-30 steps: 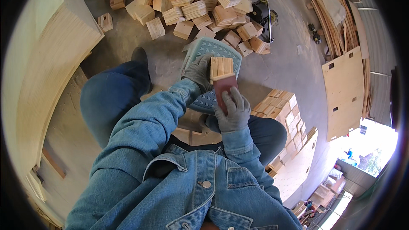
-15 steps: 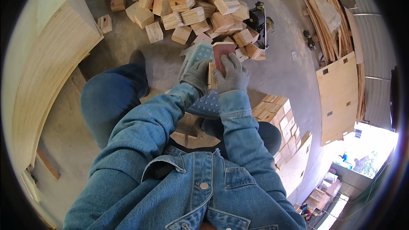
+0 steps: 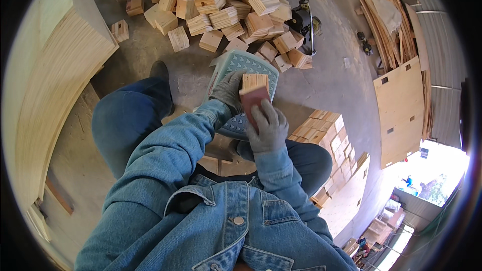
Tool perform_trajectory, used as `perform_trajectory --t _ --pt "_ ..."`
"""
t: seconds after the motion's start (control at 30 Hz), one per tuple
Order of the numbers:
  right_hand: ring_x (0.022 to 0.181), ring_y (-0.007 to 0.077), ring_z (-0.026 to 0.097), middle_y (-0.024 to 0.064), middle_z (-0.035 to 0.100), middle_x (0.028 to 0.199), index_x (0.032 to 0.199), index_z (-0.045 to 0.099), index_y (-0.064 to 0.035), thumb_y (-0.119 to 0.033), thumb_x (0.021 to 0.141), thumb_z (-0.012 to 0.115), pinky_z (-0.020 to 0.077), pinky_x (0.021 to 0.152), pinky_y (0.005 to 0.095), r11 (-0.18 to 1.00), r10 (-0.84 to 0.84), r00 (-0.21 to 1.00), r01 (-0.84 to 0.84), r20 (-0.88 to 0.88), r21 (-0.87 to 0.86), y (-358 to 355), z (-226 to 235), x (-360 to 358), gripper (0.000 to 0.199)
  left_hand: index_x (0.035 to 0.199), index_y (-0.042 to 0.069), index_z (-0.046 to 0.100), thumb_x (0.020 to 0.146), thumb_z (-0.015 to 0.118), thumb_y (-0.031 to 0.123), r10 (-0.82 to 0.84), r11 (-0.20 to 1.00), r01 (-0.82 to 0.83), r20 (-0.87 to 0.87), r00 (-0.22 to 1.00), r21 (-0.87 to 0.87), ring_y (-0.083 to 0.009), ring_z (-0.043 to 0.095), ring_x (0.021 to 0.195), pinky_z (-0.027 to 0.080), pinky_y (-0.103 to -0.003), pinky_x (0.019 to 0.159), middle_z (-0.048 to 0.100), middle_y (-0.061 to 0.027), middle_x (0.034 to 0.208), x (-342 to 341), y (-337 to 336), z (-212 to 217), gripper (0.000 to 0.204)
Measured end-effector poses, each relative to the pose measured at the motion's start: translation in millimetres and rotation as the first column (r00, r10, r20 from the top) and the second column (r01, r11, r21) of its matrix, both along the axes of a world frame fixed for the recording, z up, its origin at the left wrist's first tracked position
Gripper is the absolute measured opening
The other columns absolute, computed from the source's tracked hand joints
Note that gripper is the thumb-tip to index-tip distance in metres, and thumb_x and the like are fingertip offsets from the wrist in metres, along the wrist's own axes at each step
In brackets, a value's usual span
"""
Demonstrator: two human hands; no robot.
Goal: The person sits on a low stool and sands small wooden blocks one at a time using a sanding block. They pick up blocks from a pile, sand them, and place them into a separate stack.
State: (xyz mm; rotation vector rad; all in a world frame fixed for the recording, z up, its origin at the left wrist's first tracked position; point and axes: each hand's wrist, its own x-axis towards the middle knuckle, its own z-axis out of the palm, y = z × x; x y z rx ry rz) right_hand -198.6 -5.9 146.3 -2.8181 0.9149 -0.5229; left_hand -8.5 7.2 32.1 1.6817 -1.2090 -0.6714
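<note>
My left hand [image 3: 228,93], grey-gloved, grips the side of a wooden block [image 3: 256,81] above a pale blue-green stool [image 3: 251,62]. My right hand [image 3: 269,128], also gloved, holds a reddish-brown slab [image 3: 253,101] at the block's near end. Beyond both hands: a loose block pile [image 3: 228,12] on the floor. Right of my right hand, a neater block stack [image 3: 321,133]. Far left of my left hand, pale layered wood [image 3: 65,70].

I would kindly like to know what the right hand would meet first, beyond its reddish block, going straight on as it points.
The right hand would probably meet the pale wooden block at the left hand, just past the reddish block; depth is unclear.
</note>
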Motion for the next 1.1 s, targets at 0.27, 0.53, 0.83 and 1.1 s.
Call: perform_trajectory --t 0.27,0.53,0.83,1.1 --pt "0.13 0.0392 0.058 0.0088 0.059 0.152 0.138 0.071 -0.0227 -0.038 0.087 0.08 0.0475 0.112 0.0498 0.967 -0.199 0.951 0.23 -0.237 0.109 -88 9 92 0.054 0.152 0.014 0.043 0.068 0.091 0.035 0.051 0.998 -0.052 -0.019 0.999 -0.041 -0.0377 0.046 0.142 0.039 -0.044 0.124 0.051 -0.0173 0.148 -5 -7 -32 0.099" --pt "0.121 0.0396 0.061 0.0076 0.059 0.146 0.131 0.073 -0.0196 -0.03 0.078 0.082 0.0506 0.101 0.0549 1.0 -0.026 0.999 0.026 -0.033 -0.003 -9 -6 11 0.055 0.153 0.012 0.041 0.069 0.091 0.032 0.034 0.998 -0.032 0.032 0.999 -0.05 -0.0372 0.045 0.144 0.038 -0.044 0.124 0.051 -0.0172 0.148 2 1 -7 0.1" --pt "0.112 0.038 0.064 0.0082 0.061 0.141 0.124 0.074 -0.0179 -0.024 0.074 0.083 0.0544 0.093 0.0536 0.998 0.02 0.999 -0.018 0.026 -0.054 -9 0 7 0.051 0.155 0.011 0.039 0.073 0.087 0.038 0.009 1.0 -0.008 0.022 1.0 -0.027 -0.0366 0.044 0.144 0.035 -0.043 0.126 0.048 -0.0161 0.152 -4 -1 -6 0.099" --pt "0.134 0.0386 0.055 0.009 0.057 0.152 0.137 0.07 -0.0229 -0.038 0.086 0.079 0.0457 0.111 0.053 0.979 -0.165 0.959 0.188 -0.229 0.08 -75 14 105 0.054 0.154 0.011 0.039 0.067 0.089 0.045 0.007 0.995 -0.009 -0.02 1.0 -0.099 -0.0362 0.041 0.143 0.032 -0.042 0.127 0.048 -0.015 0.15 -5 -11 -48 0.106"
